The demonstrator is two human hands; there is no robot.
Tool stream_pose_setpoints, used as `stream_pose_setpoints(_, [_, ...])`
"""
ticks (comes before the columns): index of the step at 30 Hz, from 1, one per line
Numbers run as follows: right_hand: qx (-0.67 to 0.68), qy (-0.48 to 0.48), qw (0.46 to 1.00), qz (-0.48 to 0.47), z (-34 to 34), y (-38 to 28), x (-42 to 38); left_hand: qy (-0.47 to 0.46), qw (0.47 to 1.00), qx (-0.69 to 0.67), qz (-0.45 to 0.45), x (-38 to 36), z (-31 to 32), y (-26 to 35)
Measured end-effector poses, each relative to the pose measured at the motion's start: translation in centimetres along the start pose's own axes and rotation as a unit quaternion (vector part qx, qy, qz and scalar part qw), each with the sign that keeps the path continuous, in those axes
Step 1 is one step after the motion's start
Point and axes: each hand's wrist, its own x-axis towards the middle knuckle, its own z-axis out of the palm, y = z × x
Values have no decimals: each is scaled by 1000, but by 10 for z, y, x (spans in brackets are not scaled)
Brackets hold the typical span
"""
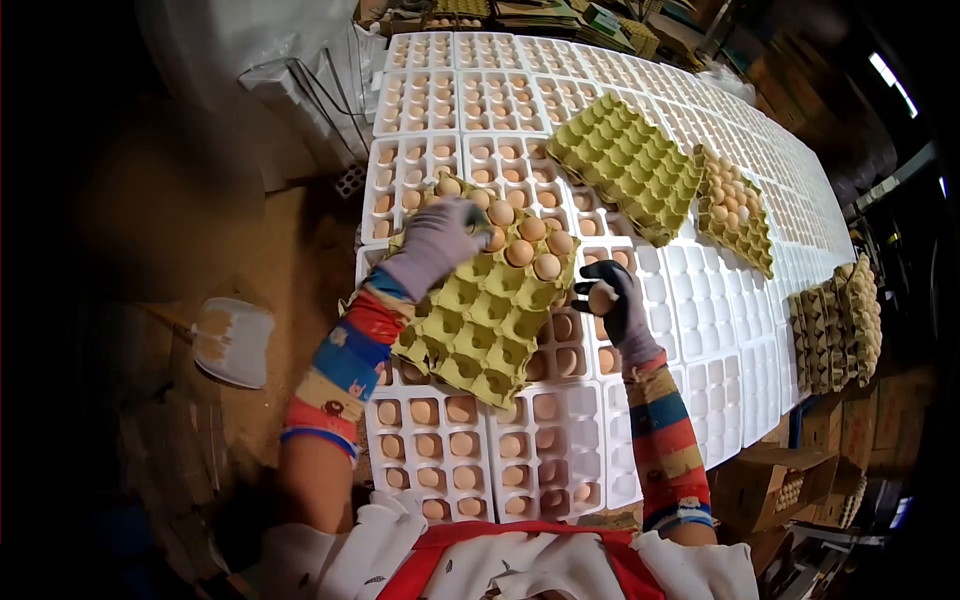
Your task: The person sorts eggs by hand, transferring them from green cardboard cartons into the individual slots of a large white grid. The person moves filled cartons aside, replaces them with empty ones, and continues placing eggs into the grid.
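My left hand, in a lilac glove with dark fingertips, is over a yellow-green pulp egg tray. Its fingers are curled beside the eggs at the tray's far end; what they hold, if anything, is hidden. The near part of this tray has bare cups. My right hand, gloved alike, grips a brown egg between thumb and fingers just right of the tray. Beneath lie white foam trays with an egg in many of their compartments; those right of my right hand are mostly bare.
A bare pulp tray rests on the foam trays, beside another pulp tray part-filled with eggs. Stacked pulp trays stand at the right edge. A cardboard box sits lower right, and a white dustpan lies on the floor at left.
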Motion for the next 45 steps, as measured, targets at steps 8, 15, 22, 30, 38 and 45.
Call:
stream_pose_setpoints(8, [-445,-31,893,-66,44,-13,36,-37,991,-116,52,10,3,-25])
stream_pose_setpoints(15, [-299,-8,954,-7,-8,-2,53,-157,976,-139,52,0,-2,17])
stream_pose_setpoints(22, [-372,-23,928,-23,0,10,82,-57,913,382,131,16,62,43])
stream_pose_setpoints(30, [430,25,861,271,-120,-31,-91,-104,802,-585,66,-56,8,39])
stream_pose_setpoints(38, [-456,-61,882,107,-125,-33,-162,-137,987,-11,-89,-185,99,153])
stream_pose_setpoints(45, [-412,-40,910,21,-132,0,-149,-80,985,142,-52,-190,155,210])
